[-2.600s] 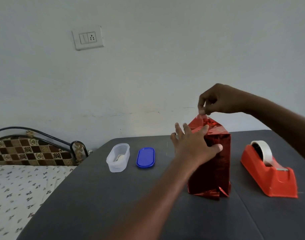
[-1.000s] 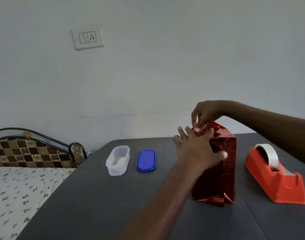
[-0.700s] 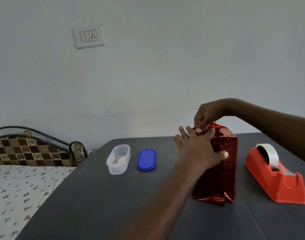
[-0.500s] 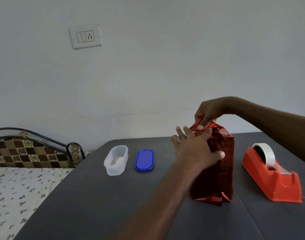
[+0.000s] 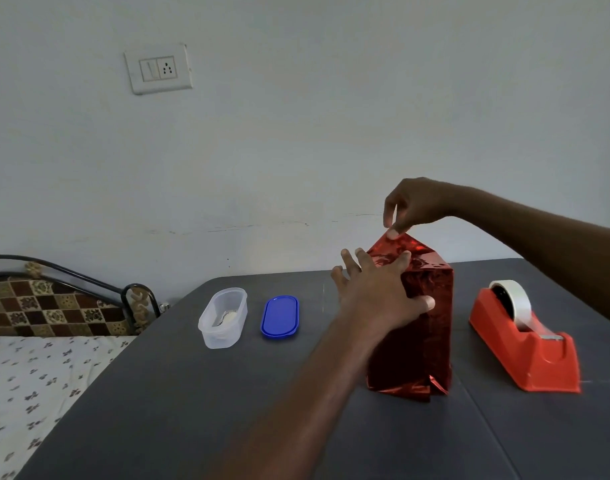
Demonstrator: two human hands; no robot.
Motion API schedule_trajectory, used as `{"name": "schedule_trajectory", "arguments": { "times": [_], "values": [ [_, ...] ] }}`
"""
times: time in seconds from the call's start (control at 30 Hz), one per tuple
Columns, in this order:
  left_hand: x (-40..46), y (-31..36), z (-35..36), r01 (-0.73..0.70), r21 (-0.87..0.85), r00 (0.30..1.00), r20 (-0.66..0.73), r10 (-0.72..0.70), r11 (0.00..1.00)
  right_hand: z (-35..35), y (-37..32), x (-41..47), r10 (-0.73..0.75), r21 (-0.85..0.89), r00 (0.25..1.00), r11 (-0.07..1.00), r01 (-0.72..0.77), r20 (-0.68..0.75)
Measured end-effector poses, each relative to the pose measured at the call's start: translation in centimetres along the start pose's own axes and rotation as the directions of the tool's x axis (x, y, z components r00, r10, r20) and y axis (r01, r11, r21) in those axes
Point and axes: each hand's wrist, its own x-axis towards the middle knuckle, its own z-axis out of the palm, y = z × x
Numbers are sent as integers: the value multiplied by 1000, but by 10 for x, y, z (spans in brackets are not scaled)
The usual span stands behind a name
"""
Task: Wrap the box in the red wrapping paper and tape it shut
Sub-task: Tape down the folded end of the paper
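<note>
Left hand (image 5: 379, 292) against upright box (image 5: 419, 327), long axis vertical

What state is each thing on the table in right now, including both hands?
Wrapped box: upright, covered in red paper, top flap raised, bottom fold loose.
Left hand: fingers spread, pressing the box's side.
Right hand: pinching the top flap's tip.
Tape dispenser: loaded, untouched, right of the box.
Clear container: open, something small inside.
Blue lid: off, flat beside the container.
</note>
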Motion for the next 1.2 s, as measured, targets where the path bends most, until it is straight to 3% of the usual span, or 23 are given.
{"name": "schedule_trajectory", "arguments": {
  "times": [0.1,0.2,0.27,0.37,0.53,0.67,0.8,1.2],
  "values": [
    [-1,0,-1,2,-29,1000,0,-2,1000,0,1,-20,0,49,986,999,8,-165],
    [-4,0,-3,12,-77,1000,8,-11,997,13,-1,-53,74,164,902,986,-4,-426],
    [-3,-1,-3,26,-122,1000,1,-26,992,28,-8,-78,135,256,860,967,-5,-492],
    [0,-2,-5,45,-242,998,-34,-55,969,54,-17,-106,136,261,864,965,-6,-485],
    [12,-14,-24,67,-516,953,-220,-207,854,78,-16,-118,109,214,848,977,6,-519],
    [31,-27,-27,70,-667,971,-126,-205,741,96,-19,-119,20,64,816,998,20,-577],
    [43,-34,-27,64,-702,983,-79,-167,709,106,-25,-125,-12,-56,813,998,-25,-583],
    [20,-45,-31,126,-856,975,16,-220,501,116,-63,-129,113,-77,866,982,-171,-487]
  ]
}}
